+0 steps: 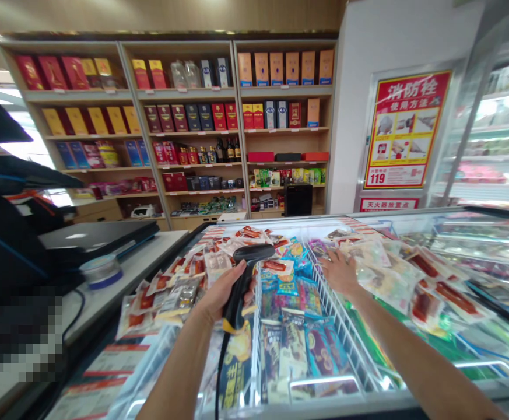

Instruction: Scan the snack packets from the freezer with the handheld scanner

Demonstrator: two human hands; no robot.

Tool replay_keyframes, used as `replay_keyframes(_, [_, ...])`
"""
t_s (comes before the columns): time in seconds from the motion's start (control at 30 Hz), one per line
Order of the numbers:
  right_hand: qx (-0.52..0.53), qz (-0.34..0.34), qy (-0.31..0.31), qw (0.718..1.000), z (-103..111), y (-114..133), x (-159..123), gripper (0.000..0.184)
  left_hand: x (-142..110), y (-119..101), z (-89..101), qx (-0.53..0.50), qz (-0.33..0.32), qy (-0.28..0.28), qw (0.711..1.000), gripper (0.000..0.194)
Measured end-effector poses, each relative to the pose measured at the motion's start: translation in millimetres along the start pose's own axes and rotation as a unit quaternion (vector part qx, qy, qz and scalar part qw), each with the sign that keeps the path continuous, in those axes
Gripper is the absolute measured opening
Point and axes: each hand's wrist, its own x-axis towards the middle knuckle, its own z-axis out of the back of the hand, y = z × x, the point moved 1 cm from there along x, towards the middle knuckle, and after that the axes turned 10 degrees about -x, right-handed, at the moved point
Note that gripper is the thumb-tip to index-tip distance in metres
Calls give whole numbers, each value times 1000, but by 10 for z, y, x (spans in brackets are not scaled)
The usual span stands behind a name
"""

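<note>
My left hand [225, 291] is wrapped round the handle of a black barcode scanner [254, 253] with yellow trim. Its cord hangs down over the freezer. Fingers spread, my right hand [339, 271] reaches palm down over purple packets [319, 247] beside the white wire divider [324, 291]; whether it touches them I cannot tell. Between my hands lie ice cream packs [324, 344] and blue snack packets [295, 251]. Vacuum-packed sausages [193, 263] lie left of the scanner, and more packed meat [429, 303] sits to the right of my right hand.
A counter [167, 248] at the left carries a flat black device [101, 239] and a roll of tape [101, 271]. Shelves of boxed goods [184, 116] stand behind the freezer. A red fire-hydrant sign [407, 128] hangs on the right wall, near a lit display cooler [494, 128].
</note>
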Motion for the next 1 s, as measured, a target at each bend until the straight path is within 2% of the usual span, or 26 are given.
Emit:
replay_keyframes(0.1, [-23,-48,13,998,-69,-240,29,34,3,-12,22,-4,8,-16,1000,32])
replay_keyframes(0.17, [-28,-88,-6,996,-24,-226,61,36,1,-28,32,-3,7,-30,1000,32])
replay_keyframes(0.23, [-7,-90,-34,995,80,-22,116,40,-6,-45,33,0,5,-38,999,32])
replay_keyframes(0.3, [47,-37,-26,998,194,324,193,43,-18,-58,28,3,3,-34,999,32])
replay_keyframes(0.4, [134,23,74,988,284,846,313,44,-33,-66,23,4,-1,-26,1000,32])
replay_keyframes(0.5, [152,30,132,979,282,1072,369,48,-33,-56,31,11,0,-25,1000,32])
replay_keyframes(0.6, [193,76,146,967,260,936,301,50,-20,-32,32,22,-4,-7,1000,33])
replay_keyframes(0.67, [234,108,105,960,259,719,210,48,-10,-15,22,25,-13,5,1000,33])
replay_keyframes(0.7, [247,102,69,961,259,598,165,46,-5,-6,14,23,-16,7,1000,33])
replay_keyframes(0.8, [246,9,-31,969,228,285,74,42,7,19,-14,16,-16,-4,1000,33])
replay_keyframes(0.87, [227,-53,-77,969,184,171,58,41,15,35,-30,18,-13,-22,1000,33])
replay_keyframes(1.0, [207,-82,-115,968,115,138,77,41,31,65,-57,41,-13,-40,998,33])
